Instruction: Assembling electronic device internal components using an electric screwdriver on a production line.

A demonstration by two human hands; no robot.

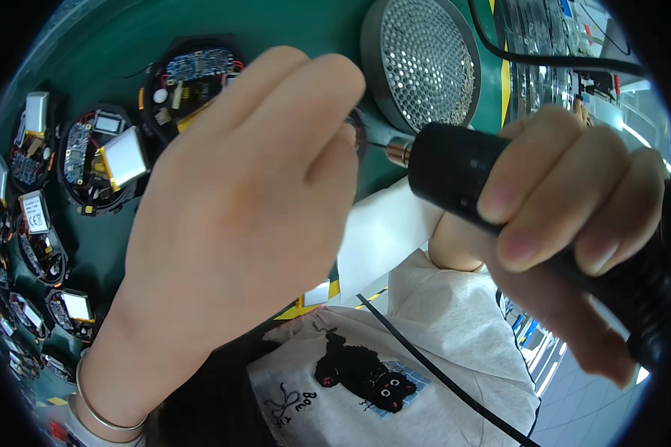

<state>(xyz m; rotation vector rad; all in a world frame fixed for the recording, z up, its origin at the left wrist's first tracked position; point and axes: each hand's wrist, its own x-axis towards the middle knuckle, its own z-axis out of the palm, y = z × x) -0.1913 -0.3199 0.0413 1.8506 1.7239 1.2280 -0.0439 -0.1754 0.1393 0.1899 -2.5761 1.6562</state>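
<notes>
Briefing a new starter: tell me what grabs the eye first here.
Two hands fill the middle: the right hand grips a black soldering iron, its tip meeting a small part pinched by the left hand. Round circuit boards with silver batteries line the green mat at left.

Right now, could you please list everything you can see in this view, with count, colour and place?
round black electronic assemblies with circuit boards and silver battery packs: at least eight, black with silver and yellow, spread over the left of the mat
green work mat: one, dark green, under the assemblies
round grey perforated metal disc: one, grey, top centre
black cable: one, running across the lap, lower centre
light grey shirt with a black cat print: one, bottom centre
black cylindrical power tool with a copper-coloured tip: one, right, in the right hand
thin silver bangle: one, left wrist
left hand: centre, fingers pinched by the tool tip
right hand: right, wrapped round the tool
</notes>
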